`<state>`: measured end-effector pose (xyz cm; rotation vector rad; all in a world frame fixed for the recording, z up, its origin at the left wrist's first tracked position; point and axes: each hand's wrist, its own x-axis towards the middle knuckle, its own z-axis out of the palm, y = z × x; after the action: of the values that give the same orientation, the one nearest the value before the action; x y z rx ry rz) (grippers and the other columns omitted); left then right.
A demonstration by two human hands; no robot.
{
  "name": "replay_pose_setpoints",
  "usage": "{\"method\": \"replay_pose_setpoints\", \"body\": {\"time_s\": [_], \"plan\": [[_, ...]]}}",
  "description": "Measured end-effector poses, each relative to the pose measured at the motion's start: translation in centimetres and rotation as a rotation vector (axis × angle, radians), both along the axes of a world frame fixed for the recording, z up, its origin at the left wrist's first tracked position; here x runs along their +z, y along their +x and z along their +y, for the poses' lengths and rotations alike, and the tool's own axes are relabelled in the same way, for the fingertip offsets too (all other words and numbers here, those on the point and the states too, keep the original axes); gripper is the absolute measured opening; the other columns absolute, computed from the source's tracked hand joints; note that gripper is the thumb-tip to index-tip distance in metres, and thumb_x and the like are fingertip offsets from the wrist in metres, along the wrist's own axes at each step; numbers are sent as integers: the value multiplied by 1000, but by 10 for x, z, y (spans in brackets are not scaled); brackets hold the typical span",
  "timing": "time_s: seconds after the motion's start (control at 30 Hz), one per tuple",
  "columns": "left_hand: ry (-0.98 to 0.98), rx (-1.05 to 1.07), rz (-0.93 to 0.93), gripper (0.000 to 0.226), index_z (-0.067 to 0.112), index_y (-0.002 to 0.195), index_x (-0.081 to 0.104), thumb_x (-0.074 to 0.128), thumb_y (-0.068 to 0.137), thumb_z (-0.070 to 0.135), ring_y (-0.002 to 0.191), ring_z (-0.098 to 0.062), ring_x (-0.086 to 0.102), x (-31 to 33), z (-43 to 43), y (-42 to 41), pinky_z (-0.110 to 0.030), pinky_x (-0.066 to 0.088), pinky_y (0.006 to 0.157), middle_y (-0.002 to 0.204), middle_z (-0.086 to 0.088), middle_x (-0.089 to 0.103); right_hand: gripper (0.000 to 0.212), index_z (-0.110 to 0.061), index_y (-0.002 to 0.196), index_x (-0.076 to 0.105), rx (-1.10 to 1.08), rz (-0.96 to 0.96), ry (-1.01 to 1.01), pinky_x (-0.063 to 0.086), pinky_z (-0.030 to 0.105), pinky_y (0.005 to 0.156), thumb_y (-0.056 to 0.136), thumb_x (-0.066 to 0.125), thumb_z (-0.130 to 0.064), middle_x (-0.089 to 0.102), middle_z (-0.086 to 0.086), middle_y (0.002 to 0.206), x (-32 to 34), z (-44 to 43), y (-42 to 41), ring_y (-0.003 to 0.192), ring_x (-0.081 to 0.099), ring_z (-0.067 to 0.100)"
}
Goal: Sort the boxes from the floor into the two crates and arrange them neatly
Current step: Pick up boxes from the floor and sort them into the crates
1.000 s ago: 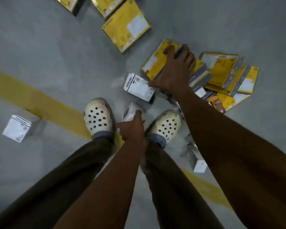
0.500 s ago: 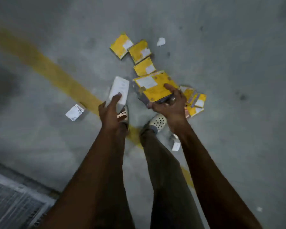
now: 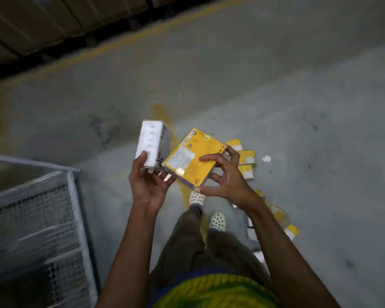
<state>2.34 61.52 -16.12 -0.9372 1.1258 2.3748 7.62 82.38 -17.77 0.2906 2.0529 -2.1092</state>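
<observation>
Raised higher: left grip [image 3: 150,185] clasps white box [image 3: 152,141], right grip [image 3: 227,181] pinches yellow box [image 3: 193,156]; wire crate [image 3: 75,196] nearby left.

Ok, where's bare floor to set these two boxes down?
Bare: the floor ahead, up to the far yellow line, and the strip between the wire crate and your legs. Crowded: right of your feet, where yellow boxes lie scattered.

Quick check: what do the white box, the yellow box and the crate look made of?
The white box looks like matte printed cardboard, with crisp folded edges. The yellow box is probably glossy card, maybe under clear plastic: a glare spot sits on its face. The crate is likely grey metal, a bar frame with mesh walls; blur leaves it open.
</observation>
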Motion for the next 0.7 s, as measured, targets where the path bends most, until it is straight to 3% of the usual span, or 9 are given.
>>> {"method": "replay_pose_setpoints", "body": {"time_s": [0.13,0.2,0.3,0.33,0.4,0.47,0.57,0.63,0.7], "plan": [[-42,174,107,50,12,135,60,64,90,33,92,-27,68,33,-27,43,-41,51,83,108,-9,72,41,-34,101,76,-42,44,82,55,47,99,67,90,-52,35,-9,135,27,-37,3,131,52,22],[-60,307,156,41,14,127,65,65,89,30,83,-23,66,42,-41,60,-34,51,72,99,-7,71,58,-42,116,67,22,46,83,59,49,92,65,93,-46,39,-2,131,34,-61,4,121,58,23],[-44,482,214,44,14,124,66,72,84,32,86,-27,60,51,-69,80,-41,50,85,105,-13,62,108,-50,139,46,267,-99,55,62,51,84,49,103,-35,50,7,133,47,-95,-1,115,64,25],[-29,520,220,44,14,121,66,72,83,34,83,-28,60,54,-82,88,-43,49,86,100,-13,62,110,-43,142,46,366,-147,37,63,51,82,49,103,-27,57,6,132,56,-109,-2,112,68,23],[-16,603,218,38,13,112,67,71,83,37,72,-29,62,62,-111,103,-40,52,79,84,-12,64,78,-24,130,61,547,-202,69,63,54,79,62,98,-19,72,6,118,75,-141,-3,98,74,23],[-15,709,187,37,14,107,68,73,81,40,67,-28,62,65,-140,115,-39,52,76,77,-12,62,46,-18,114,69,652,-196,125,62,56,78,74,91,-27,78,6,99,92,-169,-1,81,76,24],[-28,864,199,65,8,123,67,81,71,45,78,-31,59,72,-192,136,-47,49,86,85,-15,56,38,-17,110,71,732,-92,152,63,48,70,79,87,-31,79,2,90,108,-219,0,71,73,19],[-155,1007,209,57,5,125,66,77,80,39,76,-25,65,79,-224,148,-40,53,79,86,-10,65,36,-26,106,70,732,91,187,58,37,65,76,90,-31,79,-6,85,118,-257,4,69,70,11],[-364,1194,160,49,8,121,60,77,84,35,72,-17,69,85,-260,157,-32,55,64,92,-6,72,42,-37,102,65,704,301,271,58,32,76,69,92,-41,77,-17,90,126,-304,9,81,72,4]]}}
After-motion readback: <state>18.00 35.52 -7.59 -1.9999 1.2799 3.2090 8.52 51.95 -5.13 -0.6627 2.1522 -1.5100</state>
